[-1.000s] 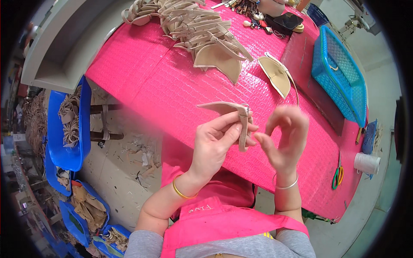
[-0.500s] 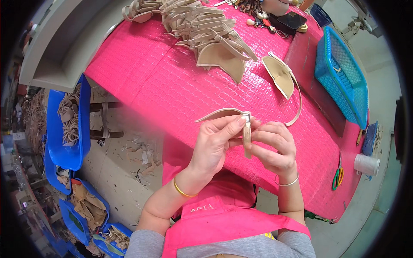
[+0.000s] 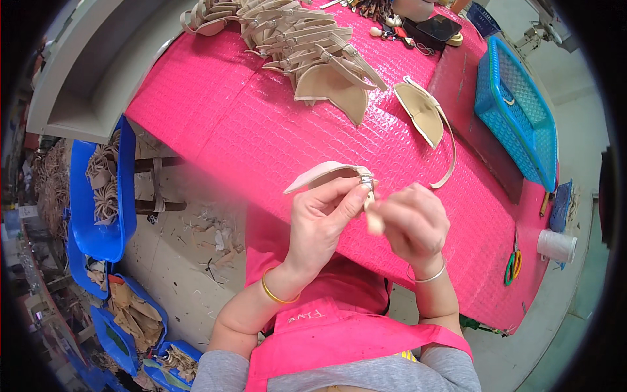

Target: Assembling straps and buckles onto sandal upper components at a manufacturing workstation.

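My left hand (image 3: 324,214) pinches a beige shoe upper with an ankle strap (image 3: 324,171) just below its small metal buckle (image 3: 366,179). The curved heel part sticks out to the left above the fingers. At the strap's free end, my right hand (image 3: 417,221) has its fingers closed; both that hand and the strap tip are smeared by motion. Another beige upper (image 3: 418,114) lies on the pink-covered table (image 3: 261,144) beyond my hands, its long strap curving toward me. Farther back, a heap of similar strapped uppers (image 3: 297,40) overlaps in a row.
At the right stand a turquoise plastic basket (image 3: 516,117), scissors (image 3: 513,261) with green and orange handles, and a white thread spool (image 3: 556,247). A dark phone (image 3: 437,28) lies at the back. Blue bins (image 3: 98,232) with beige pieces stand on the left below the table.
My right hand has turned and pulled the strap's free end, which now blurs. The left hand with the upper has shifted slightly left, and its heel part has tilted into fuller view.
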`<move>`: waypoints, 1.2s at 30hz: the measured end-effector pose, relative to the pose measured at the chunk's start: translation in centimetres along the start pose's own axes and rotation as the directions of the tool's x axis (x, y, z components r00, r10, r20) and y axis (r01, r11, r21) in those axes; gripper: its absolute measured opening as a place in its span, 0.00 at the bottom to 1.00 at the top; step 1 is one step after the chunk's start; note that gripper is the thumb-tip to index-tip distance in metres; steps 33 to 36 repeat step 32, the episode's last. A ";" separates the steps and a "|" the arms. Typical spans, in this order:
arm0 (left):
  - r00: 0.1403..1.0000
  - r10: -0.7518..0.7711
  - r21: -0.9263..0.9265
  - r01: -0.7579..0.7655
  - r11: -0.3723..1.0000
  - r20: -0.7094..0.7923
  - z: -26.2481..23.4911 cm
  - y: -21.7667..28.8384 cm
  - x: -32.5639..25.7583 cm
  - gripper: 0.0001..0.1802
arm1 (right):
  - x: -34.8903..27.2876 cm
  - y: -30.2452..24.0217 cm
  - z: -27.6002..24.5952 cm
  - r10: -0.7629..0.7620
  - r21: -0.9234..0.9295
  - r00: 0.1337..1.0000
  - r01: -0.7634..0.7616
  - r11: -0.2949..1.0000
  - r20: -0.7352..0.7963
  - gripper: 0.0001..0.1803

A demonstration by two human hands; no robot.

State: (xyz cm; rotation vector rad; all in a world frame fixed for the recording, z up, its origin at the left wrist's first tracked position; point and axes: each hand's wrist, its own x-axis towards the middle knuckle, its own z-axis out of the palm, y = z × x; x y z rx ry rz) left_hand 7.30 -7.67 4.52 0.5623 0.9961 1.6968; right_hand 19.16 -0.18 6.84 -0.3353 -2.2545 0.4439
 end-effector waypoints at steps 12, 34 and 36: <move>0.997 -0.028 0.270 0.007 0.963 0.071 -0.7 1.8 -0.1 0.14 | 1.6 -1.0 0.9 0.722 0.679 0.677 -0.597 0.428 0.140 0.03; 0.947 0.236 0.594 -0.320 0.738 0.217 -1.5 0.8 1.6 0.09 | -0.6 -1.8 2.1 0.789 0.856 0.482 -0.507 -0.104 0.382 0.10; 0.947 0.236 0.594 -0.320 0.738 0.217 -1.5 0.8 1.6 0.09 | -0.6 -1.8 2.1 0.789 0.856 0.482 -0.507 -0.104 0.382 0.10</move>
